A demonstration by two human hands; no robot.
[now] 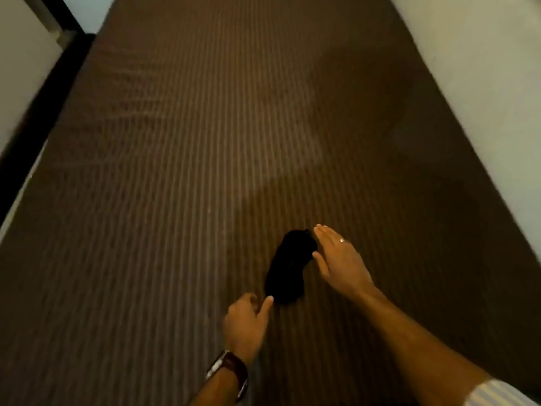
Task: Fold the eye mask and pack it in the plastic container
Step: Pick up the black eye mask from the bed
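A black eye mask (288, 268) lies on the brown striped bedcover (175, 171), its long side running from near left to far right. My left hand (247, 320) is loosely curled, and its thumb tip touches the mask's near end. My right hand (339, 260) is flat with fingers stretched out, hovering just right of the mask's far end, the thumb close to its edge. Neither hand holds the mask. No plastic container is in view.
The striped cover fills most of the view. A pale wall (497, 83) runs along its right side. A dark frame (38, 112) and a light surface (17, 68) border the left side. The picture is blurred.
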